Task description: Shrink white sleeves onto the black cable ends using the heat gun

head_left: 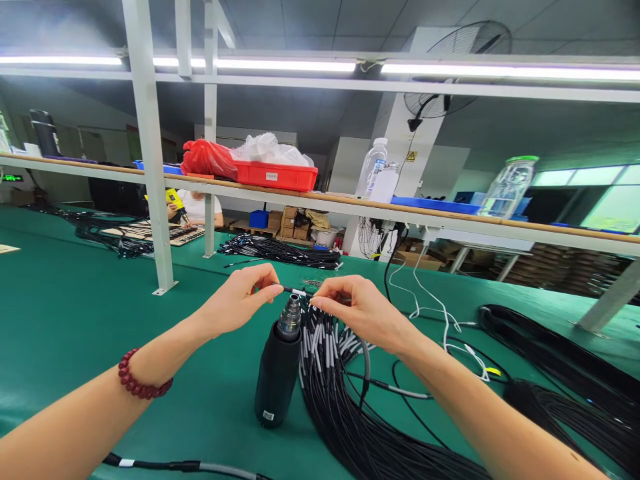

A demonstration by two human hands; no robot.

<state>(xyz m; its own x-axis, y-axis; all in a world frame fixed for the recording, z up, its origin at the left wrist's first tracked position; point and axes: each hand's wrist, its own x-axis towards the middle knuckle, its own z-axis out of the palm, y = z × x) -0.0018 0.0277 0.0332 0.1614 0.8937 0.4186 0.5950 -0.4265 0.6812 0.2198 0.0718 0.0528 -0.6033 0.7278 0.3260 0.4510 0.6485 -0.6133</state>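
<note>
My left hand (240, 298) and right hand (361, 311) each pinch the thin black cable (296, 291) above the upright black cylindrical heat gun (277, 380), near the green worktop's (75, 313) near edge. It seems best held level, fingertips clear of the nozzle.

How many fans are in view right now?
2: upper fan mounted high on the pillar; lower fan under the shelf beside that pillar. Others may be hidden.

A thin black cable (295, 291) is pinched in the grip of the left hand (240, 300) and right hand (357, 308) just above an upright heat gun (277, 373), stood on the green surface (75, 313) beside a cable bundle (340, 400)
</note>
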